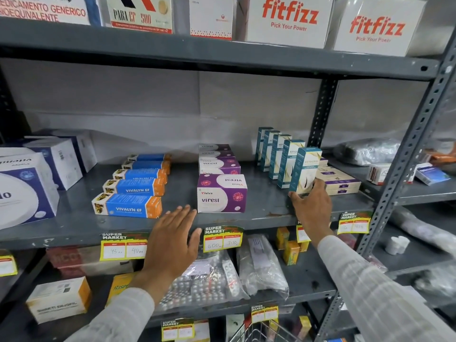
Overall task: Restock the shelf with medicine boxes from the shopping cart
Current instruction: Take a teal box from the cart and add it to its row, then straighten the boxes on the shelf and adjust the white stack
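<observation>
The right hand holds the front teal box upright on the shelf; the left hand hovers flat.

Even, diffuse indoor light; soft shadows beneath the upper shelf; wide-angle bowing toward the edges; lower corners slightly blurred.

This is a shop, a pharmacy aisle by its stock. A grey slotted-steel shelving rack fills the view, carrying rows of printed cardboard medicine boxes at the centre. Yellow "SUPER MARKET" paper price tags hang from the shelf edge towards 6 o'clock. Clear plastic bags of silver pill blister strips lie lower, and a wire shopping cart shows at 6 o'clock.
</observation>
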Tool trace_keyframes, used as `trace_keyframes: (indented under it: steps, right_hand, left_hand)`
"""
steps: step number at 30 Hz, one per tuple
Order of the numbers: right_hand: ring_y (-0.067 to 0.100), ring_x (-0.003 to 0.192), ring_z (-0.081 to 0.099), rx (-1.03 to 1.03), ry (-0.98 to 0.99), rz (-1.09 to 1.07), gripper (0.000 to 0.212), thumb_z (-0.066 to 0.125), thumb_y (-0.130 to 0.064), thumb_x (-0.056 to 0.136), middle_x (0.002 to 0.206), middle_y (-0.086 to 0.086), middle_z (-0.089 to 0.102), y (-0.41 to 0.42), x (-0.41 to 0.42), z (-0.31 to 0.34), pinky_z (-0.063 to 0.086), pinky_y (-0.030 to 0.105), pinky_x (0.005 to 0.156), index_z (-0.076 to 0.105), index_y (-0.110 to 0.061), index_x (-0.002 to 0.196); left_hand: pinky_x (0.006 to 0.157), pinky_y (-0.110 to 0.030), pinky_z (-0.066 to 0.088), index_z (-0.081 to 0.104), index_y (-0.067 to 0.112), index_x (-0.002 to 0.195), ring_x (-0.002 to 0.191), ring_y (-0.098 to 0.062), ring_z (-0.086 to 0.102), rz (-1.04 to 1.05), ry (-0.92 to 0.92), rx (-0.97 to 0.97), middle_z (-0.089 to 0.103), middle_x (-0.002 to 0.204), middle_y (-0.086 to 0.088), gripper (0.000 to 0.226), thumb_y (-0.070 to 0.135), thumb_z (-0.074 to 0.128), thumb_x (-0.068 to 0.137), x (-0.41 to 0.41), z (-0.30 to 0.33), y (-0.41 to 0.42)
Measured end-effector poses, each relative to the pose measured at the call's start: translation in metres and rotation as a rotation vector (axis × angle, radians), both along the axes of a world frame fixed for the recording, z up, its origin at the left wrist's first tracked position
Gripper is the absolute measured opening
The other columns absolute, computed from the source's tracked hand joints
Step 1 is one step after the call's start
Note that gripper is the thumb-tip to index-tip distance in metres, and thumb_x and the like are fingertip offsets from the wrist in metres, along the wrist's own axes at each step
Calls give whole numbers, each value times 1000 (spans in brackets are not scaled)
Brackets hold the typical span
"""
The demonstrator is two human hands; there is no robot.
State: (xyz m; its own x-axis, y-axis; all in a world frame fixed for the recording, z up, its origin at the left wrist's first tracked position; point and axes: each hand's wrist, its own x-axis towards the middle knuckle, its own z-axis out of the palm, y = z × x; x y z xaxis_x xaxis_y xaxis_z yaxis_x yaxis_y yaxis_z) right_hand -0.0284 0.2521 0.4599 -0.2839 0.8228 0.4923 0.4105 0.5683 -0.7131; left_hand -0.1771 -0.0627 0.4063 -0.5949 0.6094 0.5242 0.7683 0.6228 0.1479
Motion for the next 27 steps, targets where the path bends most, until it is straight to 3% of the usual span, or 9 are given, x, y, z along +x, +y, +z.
trace_keyframes:
  steps: [4, 7, 10, 13, 16, 18, 22, 24, 27]
  right_hand:
    - [38, 113, 60, -8, -44, -3, 61, 82, -35, 79, 121, 13, 62, 1, 1, 1, 48, 45, 95, 46, -12, 123]
    - [32, 122, 51, 25, 35, -12, 72, 78, -43, 81, 129, 11, 56, -8, 5, -1, 42, 47, 104, 41, -13, 136]
    - [25, 117, 47, 244, 134, 10, 55, 64, -41, 90, 127, 10, 53, -37, 4, 1, 46, 41, 99, 47, -13, 134]
    - [16, 107, 56, 201, 104, 296, 51, 66, -47, 91, 124, 3, 57, -69, -14, 11, 55, 42, 92, 54, -18, 132]
    - [11, 120, 55, 24, -5, 637, 77, 75, -61, 80, 140, -4, 53, -92, -34, 20, 50, 31, 97, 45, -33, 145]
    - [10, 128, 49, 51, -66, 730, 78, 80, -54, 79, 146, -5, 48, -99, -46, 22, 45, 22, 100, 45, -36, 146]
    - [16, 139, 47, 161, -103, 646, 51, 76, -38, 87, 152, -1, 51, -95, -62, 15, 45, 40, 114, 63, -30, 135]
    - [19, 139, 48, 137, -74, 637, 46, 75, -36, 88, 152, 0, 52, -88, -67, 13, 54, 49, 104, 64, -33, 133]
    - [20, 138, 50, 146, -64, 634, 44, 76, -30, 88, 150, 2, 54, -81, -72, 12, 59, 51, 94, 66, -33, 131]
  left_hand:
    - [124, -41, 27, 51, 15, 146, 145, -21, 44, -3, -2, -17, 52, 153, -5, 55, 46, 39, 102, 0, 2, -1]
    - [123, -43, 28, 51, 14, 146, 145, -22, 44, -11, -12, -8, 52, 153, -6, 55, 45, 39, 101, 2, 3, -1]
    - [124, -43, 28, 51, 15, 147, 146, -22, 43, -8, -20, -9, 51, 154, -6, 58, 47, 37, 101, 2, 3, -1]
    - [125, -44, 26, 47, 16, 150, 148, -21, 39, -9, -15, -34, 47, 157, -5, 61, 50, 34, 101, 3, 5, -3]
    - [126, -41, 21, 43, 17, 152, 150, -20, 36, 4, -5, -36, 44, 159, -3, 61, 51, 33, 102, 6, 6, -10]
    - [127, -40, 18, 39, 18, 154, 152, -18, 31, -5, -17, -41, 39, 162, -2, 61, 51, 32, 103, 7, 6, -16]
    - [128, -40, 18, 34, 21, 157, 154, -16, 25, -37, -42, -50, 33, 165, 1, 62, 52, 28, 104, 3, 6, -20]
    - [128, -39, 17, 34, 21, 157, 154, -15, 25, -38, -48, -47, 33, 165, 1, 61, 52, 28, 104, 2, 6, -20]
    - [128, -39, 16, 34, 22, 156, 154, -14, 24, -39, -66, -39, 33, 165, 2, 61, 52, 28, 103, 2, 6, -19]
